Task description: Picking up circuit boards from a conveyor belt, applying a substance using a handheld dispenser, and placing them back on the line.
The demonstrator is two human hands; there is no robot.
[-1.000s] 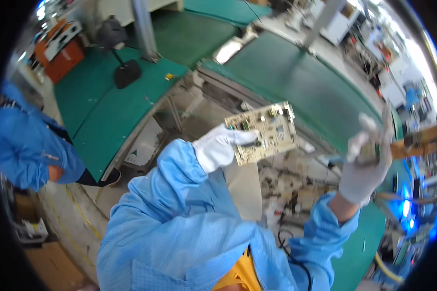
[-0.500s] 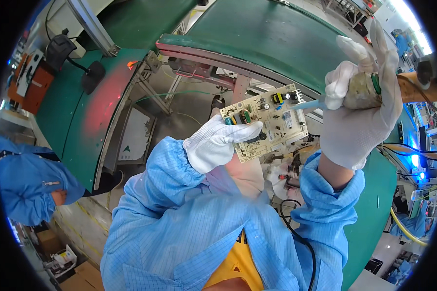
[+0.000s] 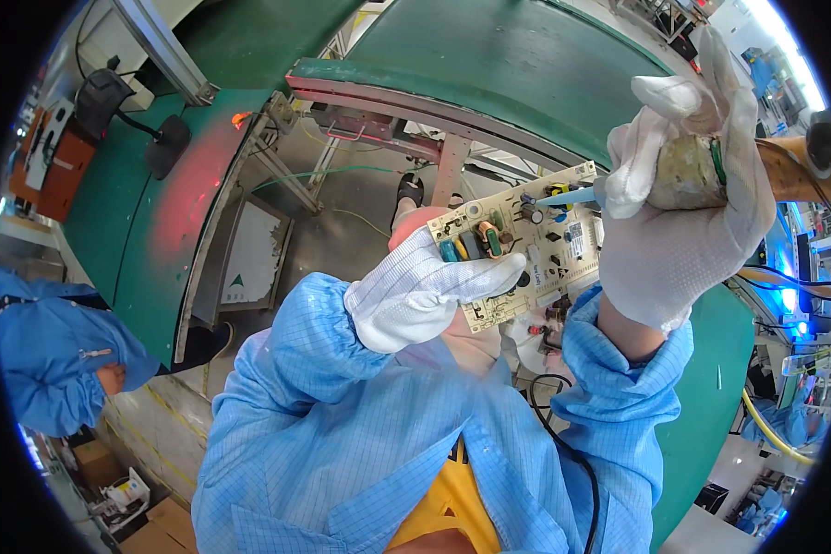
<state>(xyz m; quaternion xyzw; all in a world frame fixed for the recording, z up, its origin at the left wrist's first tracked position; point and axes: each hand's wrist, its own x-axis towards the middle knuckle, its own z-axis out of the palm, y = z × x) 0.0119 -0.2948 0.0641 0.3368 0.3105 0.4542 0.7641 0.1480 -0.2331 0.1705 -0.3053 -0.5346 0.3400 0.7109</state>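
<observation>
My left hand (image 3: 402, 291), in a white glove, pinches the near left edge of a beige circuit board (image 3: 547, 282), its thumb lying over the top. The board is tilted and carries capacitors, a coil and other small parts. My right hand (image 3: 679, 245), also gloved, is wrapped round a hand tool with a wrapped, stained body (image 3: 688, 174); its exact kind is unclear. The tool's light-blue pointed tip (image 3: 572, 196) reaches over the far part of the board, beside a capacitor. Whether the tip touches the board cannot be made out.
A green conveyor belt (image 3: 499, 65) with a metal rail crosses ahead. To the left stands a green-topped table (image 3: 138, 240) lit by red light. A person in blue (image 3: 65, 351) is at the far left. Another green surface (image 3: 711, 397) lies right of my right arm.
The board has shifted slightly right and nearer, and turned a little in my left hand. The tool's tip has moved left over the board, to beside a capacitor.
</observation>
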